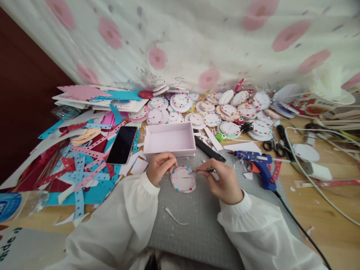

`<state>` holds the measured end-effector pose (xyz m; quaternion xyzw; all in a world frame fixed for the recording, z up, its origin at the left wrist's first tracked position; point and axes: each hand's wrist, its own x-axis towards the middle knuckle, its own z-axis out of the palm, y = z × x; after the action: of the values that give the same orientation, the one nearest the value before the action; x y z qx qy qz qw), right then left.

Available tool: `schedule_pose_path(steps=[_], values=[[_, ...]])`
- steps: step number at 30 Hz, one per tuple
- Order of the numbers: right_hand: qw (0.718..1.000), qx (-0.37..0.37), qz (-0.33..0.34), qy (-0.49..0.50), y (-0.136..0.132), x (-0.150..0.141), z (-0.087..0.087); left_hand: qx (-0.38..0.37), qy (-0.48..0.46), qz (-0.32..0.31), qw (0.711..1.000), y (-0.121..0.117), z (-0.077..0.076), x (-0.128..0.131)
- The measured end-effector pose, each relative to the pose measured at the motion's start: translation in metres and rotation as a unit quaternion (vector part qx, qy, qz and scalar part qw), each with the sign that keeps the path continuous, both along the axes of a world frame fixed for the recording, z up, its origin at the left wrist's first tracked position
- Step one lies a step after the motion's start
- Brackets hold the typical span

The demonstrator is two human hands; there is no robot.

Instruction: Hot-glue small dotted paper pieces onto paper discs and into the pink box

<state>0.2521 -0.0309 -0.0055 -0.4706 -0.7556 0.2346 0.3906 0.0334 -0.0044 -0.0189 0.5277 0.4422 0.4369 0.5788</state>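
Observation:
On the grey cutting mat (202, 221) lies a round white paper disc (183, 179) with coloured dots around its rim. My left hand (159, 167) is closed in a pinch on the disc's left edge. My right hand (223, 180) is closed around thin tweezers (203, 170), whose tip touches the top right of the disc. Both arms wear white sleeves. A shallow white box (170, 139) stands just behind the disc.
Several finished dotted discs (213, 112) are piled at the back. A black phone (122, 144) and punched paper strips (81, 168) lie on the left. A blue glue gun (260, 167), scissors (274, 147) and white cables (317, 180) lie on the right. A plastic bottle (17, 204) lies at the far left.

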Motion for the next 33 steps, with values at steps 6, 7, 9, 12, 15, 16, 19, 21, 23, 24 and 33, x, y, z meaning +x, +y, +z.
schedule_pose_path(steps=[6,7,9,12,15,16,19,21,23,24,33], values=[[0.993,-0.026,-0.029,0.11,0.0,-0.001,0.004,-0.001,-0.003,-0.007,1.0,0.0,-0.001,0.0],[0.988,-0.034,-0.042,0.145,-0.001,-0.001,0.005,-0.003,0.001,-0.005,1.0,-0.001,0.0,0.0],[0.973,-0.046,-0.065,0.217,-0.002,-0.001,0.007,-0.004,0.01,-0.005,1.0,-0.002,0.003,0.001],[0.947,-0.05,-0.088,0.306,-0.003,-0.003,0.006,0.002,0.035,-0.019,0.999,-0.002,0.009,0.003],[0.931,-0.033,-0.108,0.346,-0.005,-0.009,0.005,0.016,0.062,-0.049,0.997,-0.003,0.009,0.004],[0.93,-0.027,-0.112,0.349,-0.006,-0.011,0.005,0.021,0.068,-0.056,0.996,-0.003,0.008,0.004],[0.932,-0.027,-0.114,0.342,-0.009,-0.018,0.003,0.033,0.076,-0.056,0.995,-0.003,0.001,0.004],[0.935,-0.027,-0.11,0.335,-0.011,-0.021,0.002,0.037,0.076,-0.053,0.995,-0.003,-0.002,0.003],[0.938,-0.025,-0.105,0.33,-0.012,-0.024,0.001,0.037,0.075,-0.056,0.995,-0.003,-0.003,0.003],[0.938,-0.024,-0.103,0.329,-0.012,-0.024,0.001,0.037,0.074,-0.058,0.995,-0.003,-0.002,0.002],[0.925,-0.04,-0.118,0.359,-0.012,-0.024,0.002,0.028,0.074,-0.042,0.996,-0.002,0.005,0.005]])
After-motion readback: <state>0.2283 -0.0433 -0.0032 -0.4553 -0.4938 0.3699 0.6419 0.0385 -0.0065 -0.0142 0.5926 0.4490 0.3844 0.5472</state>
